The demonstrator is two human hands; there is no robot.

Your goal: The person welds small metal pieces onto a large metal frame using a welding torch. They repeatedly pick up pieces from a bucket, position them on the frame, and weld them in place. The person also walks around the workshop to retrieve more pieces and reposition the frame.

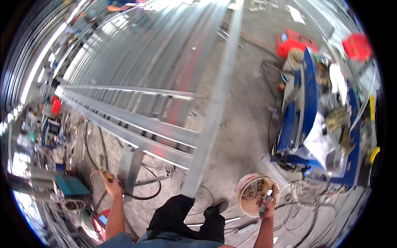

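At the left, my left hand [113,187] is closed round a small yellow-and-dark thing [107,175] whose kind I cannot make out. A thin pale cable loops beside it, and a steel upright [131,167] of the frame stands just to its right. Over the right side of a white bucket [240,194], my right hand [268,208] grips a short grey metal piece [264,206]. Several brownish block-like pieces [253,190] lie inside the bucket. The hand partly hides the bucket's right side.
A long steel frame [136,118] spans the left and middle, with a beam [215,120] running away from my legs. A blue cart [308,99] loaded with gloves and clutter stands at the right. Cables [297,211] tangle over the floor. A red case [294,42] lies farther back.
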